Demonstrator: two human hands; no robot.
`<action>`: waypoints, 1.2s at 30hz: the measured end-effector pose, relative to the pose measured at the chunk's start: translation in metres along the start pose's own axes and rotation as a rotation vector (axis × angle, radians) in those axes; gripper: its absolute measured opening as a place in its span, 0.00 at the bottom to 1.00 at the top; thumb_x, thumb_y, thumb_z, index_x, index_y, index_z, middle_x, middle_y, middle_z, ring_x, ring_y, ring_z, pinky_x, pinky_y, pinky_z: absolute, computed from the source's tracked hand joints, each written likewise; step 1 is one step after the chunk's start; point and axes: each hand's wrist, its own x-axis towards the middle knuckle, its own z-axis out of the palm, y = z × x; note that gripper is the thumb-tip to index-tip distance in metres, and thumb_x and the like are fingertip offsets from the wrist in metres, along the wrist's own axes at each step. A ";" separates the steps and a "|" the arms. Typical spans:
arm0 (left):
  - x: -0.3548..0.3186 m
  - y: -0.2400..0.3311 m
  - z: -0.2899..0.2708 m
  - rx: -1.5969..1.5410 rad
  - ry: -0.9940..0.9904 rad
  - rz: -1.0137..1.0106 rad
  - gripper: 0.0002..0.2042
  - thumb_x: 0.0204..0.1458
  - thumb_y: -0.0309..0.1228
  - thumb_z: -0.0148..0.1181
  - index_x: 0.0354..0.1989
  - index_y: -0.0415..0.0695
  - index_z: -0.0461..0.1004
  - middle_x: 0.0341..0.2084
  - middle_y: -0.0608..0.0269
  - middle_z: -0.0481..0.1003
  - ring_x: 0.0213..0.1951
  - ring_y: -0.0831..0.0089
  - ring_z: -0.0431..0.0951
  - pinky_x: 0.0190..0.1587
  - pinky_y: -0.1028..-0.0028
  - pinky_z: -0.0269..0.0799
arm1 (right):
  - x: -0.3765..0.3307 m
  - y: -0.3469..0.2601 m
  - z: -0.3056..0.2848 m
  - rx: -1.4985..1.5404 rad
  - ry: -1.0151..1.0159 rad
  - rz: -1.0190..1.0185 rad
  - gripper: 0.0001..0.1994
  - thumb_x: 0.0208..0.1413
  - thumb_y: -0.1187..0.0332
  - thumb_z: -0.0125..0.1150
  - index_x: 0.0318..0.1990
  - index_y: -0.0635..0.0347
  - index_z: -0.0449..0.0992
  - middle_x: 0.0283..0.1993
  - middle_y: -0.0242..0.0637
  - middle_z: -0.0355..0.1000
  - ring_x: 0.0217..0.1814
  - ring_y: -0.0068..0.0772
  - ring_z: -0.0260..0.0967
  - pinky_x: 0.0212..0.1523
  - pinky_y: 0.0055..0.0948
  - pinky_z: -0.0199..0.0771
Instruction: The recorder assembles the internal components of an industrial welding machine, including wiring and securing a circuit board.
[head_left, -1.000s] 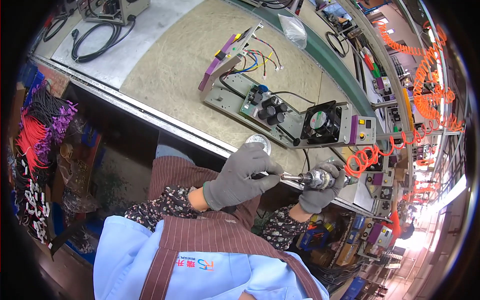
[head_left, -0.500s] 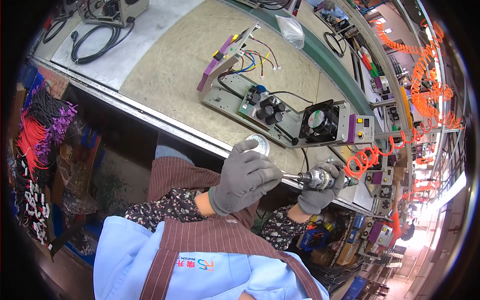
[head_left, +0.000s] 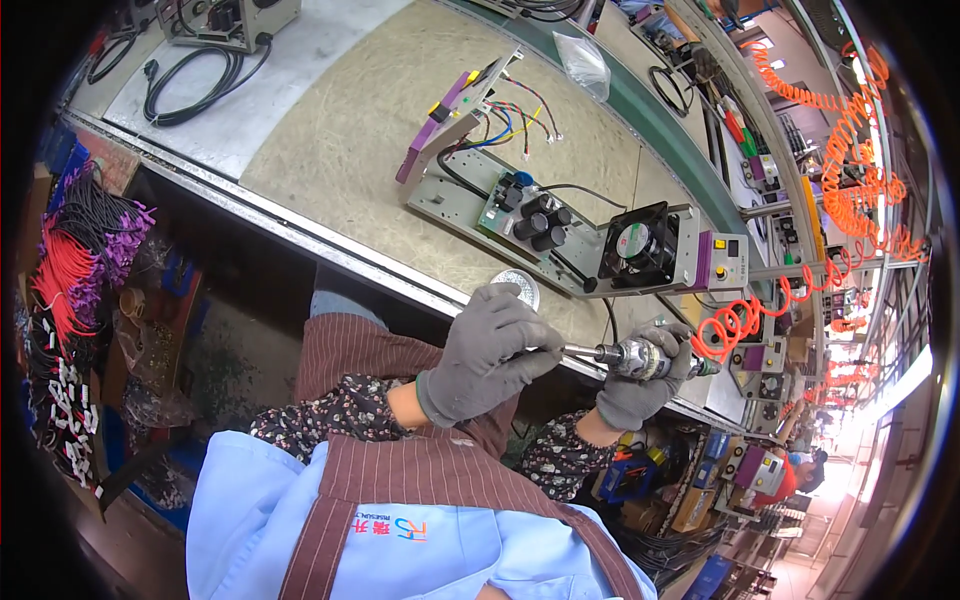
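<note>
At the front edge of the worktop (head_left: pixel 340 130), my right hand (head_left: pixel 640 395) is wrapped around the driver (head_left: pixel 640 358), its orange hose (head_left: pixel 722 322) coiling away to the right. My left hand (head_left: pixel 490 355), its fingers straighter half a second ago, now bends them toward the thumb at the end of the bit (head_left: pixel 580 351); whether they pinch the bit or some small part, I cannot tell. The change suggests my attention is on the bit, with fastening not under way. Beyond, the open chassis (head_left: pixel 430 195), with its board (head_left: pixel 497 205) and fan (head_left: pixel 638 245), lies where it was, untouched by either hand. A round dish (head_left: pixel 536 292) sits just past my left hand.
</note>
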 end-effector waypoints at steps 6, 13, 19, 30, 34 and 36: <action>0.000 0.002 0.000 -0.042 0.003 -0.031 0.08 0.37 0.27 0.68 0.29 0.47 0.77 0.23 0.67 0.74 0.30 0.69 0.74 0.50 0.66 0.63 | -0.003 0.002 0.004 -0.020 -0.092 0.055 0.09 0.56 0.68 0.57 0.43 0.56 0.68 0.34 0.23 0.68 0.32 0.16 0.66 0.39 0.24 0.71; 0.003 0.003 -0.005 -0.021 -0.081 -0.018 0.07 0.39 0.24 0.65 0.29 0.45 0.76 0.23 0.67 0.74 0.30 0.71 0.75 0.54 0.62 0.62 | 0.002 -0.005 -0.006 0.074 0.001 0.032 0.09 0.55 0.69 0.58 0.43 0.58 0.68 0.34 0.24 0.68 0.31 0.16 0.65 0.38 0.24 0.71; -0.002 -0.002 0.004 0.167 0.022 0.103 0.07 0.38 0.28 0.64 0.28 0.48 0.74 0.21 0.63 0.67 0.30 0.63 0.70 0.49 0.63 0.64 | 0.001 -0.024 -0.051 -1.164 -0.078 -0.499 0.17 0.59 0.61 0.48 0.48 0.64 0.69 0.39 0.36 0.70 0.44 0.30 0.68 0.48 0.32 0.69; -0.004 -0.011 -0.011 -0.114 -0.006 -0.056 0.04 0.40 0.29 0.61 0.24 0.43 0.75 0.21 0.60 0.72 0.29 0.62 0.73 0.36 0.65 0.67 | 0.008 0.000 -0.007 -0.463 -0.014 -0.102 0.14 0.58 0.64 0.55 0.46 0.63 0.68 0.27 0.27 0.63 0.31 0.19 0.63 0.26 0.18 0.68; -0.008 -0.004 -0.015 -0.325 -0.042 -0.240 0.07 0.45 0.26 0.61 0.31 0.36 0.76 0.23 0.56 0.74 0.30 0.66 0.74 0.37 0.71 0.69 | 0.007 0.007 -0.005 -0.514 -0.049 -0.090 0.14 0.58 0.64 0.55 0.46 0.63 0.69 0.29 0.29 0.65 0.33 0.20 0.65 0.29 0.20 0.71; -0.009 -0.001 -0.013 -0.333 0.002 -0.328 0.07 0.44 0.27 0.60 0.30 0.37 0.76 0.22 0.55 0.74 0.28 0.66 0.74 0.36 0.71 0.69 | 0.006 0.009 -0.005 -0.554 -0.065 -0.095 0.14 0.58 0.64 0.55 0.46 0.63 0.69 0.29 0.30 0.66 0.33 0.20 0.65 0.30 0.20 0.71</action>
